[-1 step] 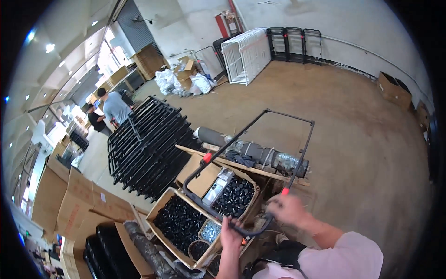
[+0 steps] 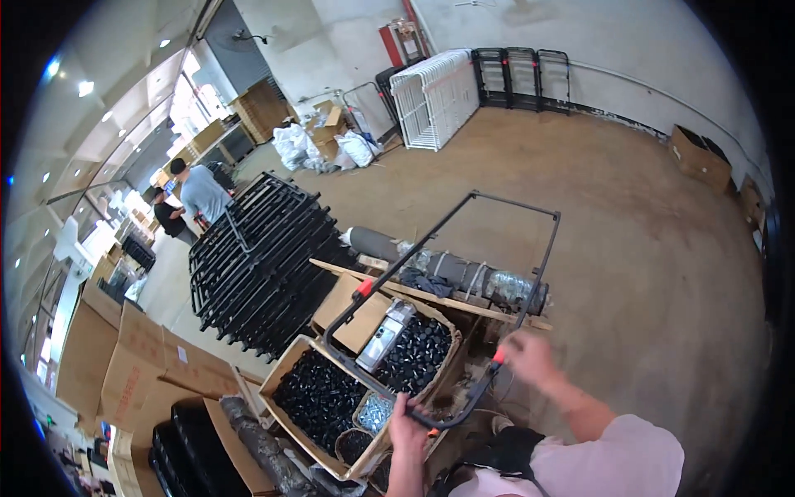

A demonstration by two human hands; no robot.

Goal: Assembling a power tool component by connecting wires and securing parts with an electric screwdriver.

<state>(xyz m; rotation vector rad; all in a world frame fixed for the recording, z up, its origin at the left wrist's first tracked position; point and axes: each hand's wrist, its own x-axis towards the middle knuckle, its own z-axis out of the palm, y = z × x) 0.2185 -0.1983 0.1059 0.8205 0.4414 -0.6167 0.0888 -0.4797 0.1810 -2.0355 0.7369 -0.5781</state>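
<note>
A black tubular frame (image 2: 515, 204) with rounded lower corners slants upward over cartons of parts. My left hand (image 2: 406, 431) is closed round its lower bar, thumb on top. At the right side tube, my right hand (image 2: 532, 360) has curled fingers by a red plastic piece (image 2: 498, 356); blur hides whether they pinch anything. Another red piece (image 2: 364, 287) sits on the left tube. Under the frame are black plastic parts (image 2: 319, 389), black caps (image 2: 422, 356), a silver metal box (image 2: 383, 341), a tub of bright metal hardware (image 2: 377, 412) and a tub of small dark parts (image 2: 354, 446).
A tall stack of black frames (image 2: 261, 261) stands left, with two people beyond it. Wrapped rolls (image 2: 447, 265) and a wooden strip (image 2: 406, 290) lie behind the cartons. Large cardboard boxes (image 2: 157, 364) fill the lower left. White racks (image 2: 435, 99) stand by the far wall.
My right hand has moved up and slightly right along the side tube, from below the red piece to beside it. My left hand keeps its hold on the lower bar.
</note>
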